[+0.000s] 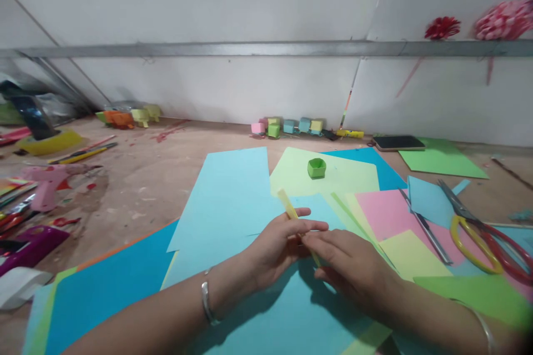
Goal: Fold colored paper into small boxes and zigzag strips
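A narrow yellow paper strip (pixel 287 203) runs slantwise through both hands, its upper end sticking out past the fingers. My left hand (pixel 283 238) pinches it, with a couple of fingers stretched out. From the other side, my right hand (pixel 345 260) closes on the strip's lower part; its fingertips meet those of the left. Light blue paper sheets (pixel 237 183) lie beneath both hands. Beyond them, a small green folded paper box (pixel 317 167) sits on a pale green sheet (pixel 353 180).
Scissors (pixel 478 238) with yellow and red handles and a metallic pen (pixel 428 230) lie at right on coloured papers. A phone (pixel 398 143) rests behind. Small paper cubes (pixel 289 126) line the wall. At left are a pink glue gun (pixel 44 183) and a purple tool (pixel 35 247).
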`<state>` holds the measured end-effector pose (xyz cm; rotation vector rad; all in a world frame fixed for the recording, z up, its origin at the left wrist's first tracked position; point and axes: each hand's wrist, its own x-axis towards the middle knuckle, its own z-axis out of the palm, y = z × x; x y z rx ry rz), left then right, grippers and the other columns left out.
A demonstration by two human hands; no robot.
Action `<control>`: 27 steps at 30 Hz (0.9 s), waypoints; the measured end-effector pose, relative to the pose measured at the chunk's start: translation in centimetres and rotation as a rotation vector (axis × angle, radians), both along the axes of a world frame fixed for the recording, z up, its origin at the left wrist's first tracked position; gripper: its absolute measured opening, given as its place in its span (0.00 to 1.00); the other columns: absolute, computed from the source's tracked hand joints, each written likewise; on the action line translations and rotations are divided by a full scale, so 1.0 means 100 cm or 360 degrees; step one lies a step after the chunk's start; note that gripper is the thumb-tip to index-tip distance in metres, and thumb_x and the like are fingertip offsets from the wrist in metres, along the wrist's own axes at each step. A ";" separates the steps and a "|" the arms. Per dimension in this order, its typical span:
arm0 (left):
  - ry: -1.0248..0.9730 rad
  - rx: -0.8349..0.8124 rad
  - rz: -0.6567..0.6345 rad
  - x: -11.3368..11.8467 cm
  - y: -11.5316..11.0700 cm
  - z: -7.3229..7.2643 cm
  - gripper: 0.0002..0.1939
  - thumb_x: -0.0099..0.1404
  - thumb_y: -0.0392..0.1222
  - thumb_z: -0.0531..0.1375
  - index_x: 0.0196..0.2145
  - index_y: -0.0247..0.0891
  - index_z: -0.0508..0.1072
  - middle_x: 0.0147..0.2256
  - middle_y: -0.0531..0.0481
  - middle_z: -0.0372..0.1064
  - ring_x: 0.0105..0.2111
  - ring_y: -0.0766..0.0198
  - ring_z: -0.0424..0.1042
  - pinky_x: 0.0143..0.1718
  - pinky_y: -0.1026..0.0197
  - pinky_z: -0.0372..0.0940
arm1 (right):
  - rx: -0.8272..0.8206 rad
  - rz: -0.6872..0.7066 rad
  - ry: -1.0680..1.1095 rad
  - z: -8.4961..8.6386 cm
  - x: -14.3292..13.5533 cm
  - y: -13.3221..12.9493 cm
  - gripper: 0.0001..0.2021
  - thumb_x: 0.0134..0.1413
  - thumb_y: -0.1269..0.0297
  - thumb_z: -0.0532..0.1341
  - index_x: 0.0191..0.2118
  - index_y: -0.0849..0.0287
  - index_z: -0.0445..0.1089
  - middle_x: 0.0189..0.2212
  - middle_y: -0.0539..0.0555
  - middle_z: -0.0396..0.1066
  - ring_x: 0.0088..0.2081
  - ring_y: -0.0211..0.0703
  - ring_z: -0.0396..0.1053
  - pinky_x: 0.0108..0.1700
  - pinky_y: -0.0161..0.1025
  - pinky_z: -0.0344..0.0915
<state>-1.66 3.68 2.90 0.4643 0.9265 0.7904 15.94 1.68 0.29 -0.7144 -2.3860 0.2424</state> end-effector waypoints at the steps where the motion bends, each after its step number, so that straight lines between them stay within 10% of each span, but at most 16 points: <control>1: -0.0008 -0.0001 -0.0013 -0.001 0.001 0.000 0.29 0.57 0.29 0.60 0.55 0.27 0.57 0.45 0.32 0.73 0.40 0.55 0.74 0.43 0.55 0.65 | -0.0034 0.0003 0.0065 -0.001 0.001 0.001 0.17 0.64 0.70 0.52 0.57 0.60 0.62 0.43 0.60 0.75 0.41 0.46 0.72 0.40 0.41 0.68; 13: -0.0063 0.0111 -0.0120 -0.002 0.003 -0.009 0.33 0.41 0.25 0.59 0.49 0.31 0.63 0.37 0.43 0.72 0.36 0.57 0.72 0.41 0.55 0.65 | -0.1020 -0.0278 0.0326 0.011 0.006 0.008 0.11 0.61 0.70 0.55 0.47 0.55 0.67 0.34 0.49 0.74 0.33 0.37 0.69 0.35 0.33 0.65; 20: 0.0049 0.0075 -0.0125 0.004 0.001 -0.015 0.37 0.38 0.23 0.53 0.51 0.30 0.67 0.37 0.44 0.73 0.38 0.58 0.72 0.41 0.59 0.65 | -0.1014 -0.0475 0.0085 0.005 0.006 0.011 0.08 0.61 0.67 0.52 0.31 0.57 0.64 0.23 0.47 0.64 0.25 0.37 0.60 0.27 0.34 0.57; 27: 0.0149 0.0186 -0.0145 0.004 -0.003 -0.018 0.27 0.54 0.30 0.61 0.53 0.29 0.68 0.39 0.41 0.74 0.38 0.57 0.73 0.42 0.58 0.66 | -0.0231 -0.0596 -0.0296 -0.007 0.005 0.007 0.07 0.54 0.65 0.61 0.36 0.59 0.64 0.34 0.56 0.65 0.34 0.47 0.65 0.32 0.41 0.64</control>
